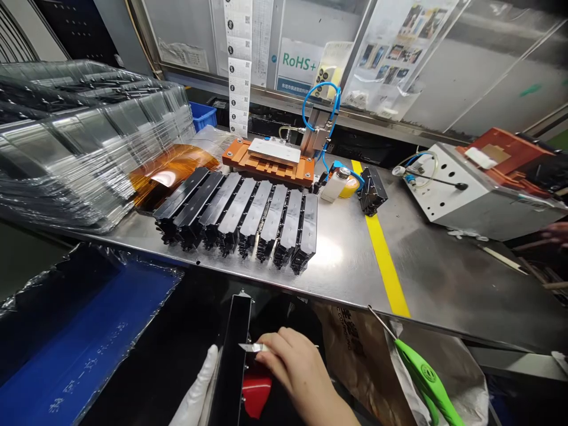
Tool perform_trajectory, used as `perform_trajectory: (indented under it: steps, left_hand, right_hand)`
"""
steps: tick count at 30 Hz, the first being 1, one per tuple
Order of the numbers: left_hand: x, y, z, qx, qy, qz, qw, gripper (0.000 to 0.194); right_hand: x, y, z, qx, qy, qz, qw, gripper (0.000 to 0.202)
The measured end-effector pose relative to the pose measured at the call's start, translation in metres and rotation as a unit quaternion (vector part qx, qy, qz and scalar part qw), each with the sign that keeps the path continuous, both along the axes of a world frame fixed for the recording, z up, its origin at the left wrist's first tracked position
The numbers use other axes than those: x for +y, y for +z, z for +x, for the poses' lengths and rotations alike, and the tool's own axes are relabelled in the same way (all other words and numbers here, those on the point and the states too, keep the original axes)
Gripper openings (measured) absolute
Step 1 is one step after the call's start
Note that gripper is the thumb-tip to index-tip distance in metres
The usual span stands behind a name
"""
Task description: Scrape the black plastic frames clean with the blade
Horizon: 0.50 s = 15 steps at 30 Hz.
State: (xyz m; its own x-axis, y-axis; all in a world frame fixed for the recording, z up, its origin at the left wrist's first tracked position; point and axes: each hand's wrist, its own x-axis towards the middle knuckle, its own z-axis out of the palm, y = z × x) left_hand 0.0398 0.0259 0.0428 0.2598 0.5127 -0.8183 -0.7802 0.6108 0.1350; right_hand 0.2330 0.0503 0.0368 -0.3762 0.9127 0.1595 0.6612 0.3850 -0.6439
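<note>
Eight black parts (242, 219) are lying in a row on the steel table (426, 272), just left of its yellow stripe (385, 260). Clear trays (84, 142) are stacking up far left of the row; an orange fixture (270, 161) is sitting behind it.

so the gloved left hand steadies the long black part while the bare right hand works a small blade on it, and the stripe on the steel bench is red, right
Not quite: the stripe on the steel bench is yellow, not red, as the head view shows. The rest holds: the gloved left hand steadies the long black part while the bare right hand works a small blade on it.
</note>
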Motion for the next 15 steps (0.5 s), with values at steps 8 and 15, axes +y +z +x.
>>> perform_trajectory:
  steps: [8,15]
  left_hand:
    - [-0.001,0.003,0.006,-0.016,-0.013,0.004,1.000,0.036]
    - [-0.007,-0.002,-0.001,-0.026,-0.036,-0.003,0.999,0.041]
  right_hand:
    - [-0.015,-0.002,-0.004,0.047,0.060,-0.021,0.997,0.048]
    - [0.000,-0.009,-0.001,0.021,0.001,0.014,1.000,0.048]
